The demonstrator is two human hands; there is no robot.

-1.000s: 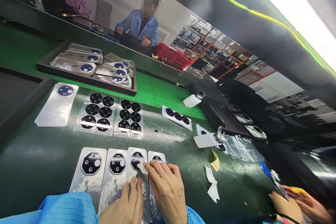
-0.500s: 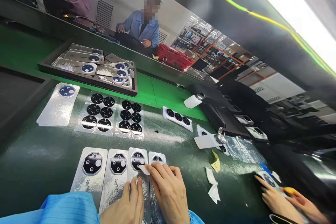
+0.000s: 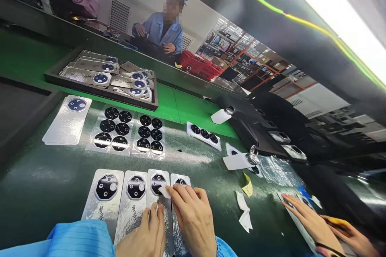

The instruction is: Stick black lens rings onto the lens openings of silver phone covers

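Note:
Silver panels with black octagonal camera covers lie side by side in front of me: the leftmost panel (image 3: 95,209), a second panel (image 3: 128,217), a third panel (image 3: 158,200) and one more under my right hand. My left hand (image 3: 143,233) rests with its fingers stretched out flat over the second and third panels. Between the fingertips of my right hand (image 3: 193,217) is a small white wipe (image 3: 165,192), pressed on the lower right of the third panel's camera cover (image 3: 157,181). The palm side of my right hand is hidden.
Behind the panels lie sheets of black octagonal covers (image 3: 122,128) and a panel stack (image 3: 68,124). A black tray (image 3: 129,102) holds several panels. White bottles (image 3: 221,116), a crumpled tissue (image 3: 243,211) and a yellow strip (image 3: 247,184) lie right. A co-worker's hands (image 3: 313,225) work far right.
My right fingertips and the wipe have shifted very slightly; my left hand stays put. At the right, the co-worker's hand has moved up and left and now lies flat over a panel.

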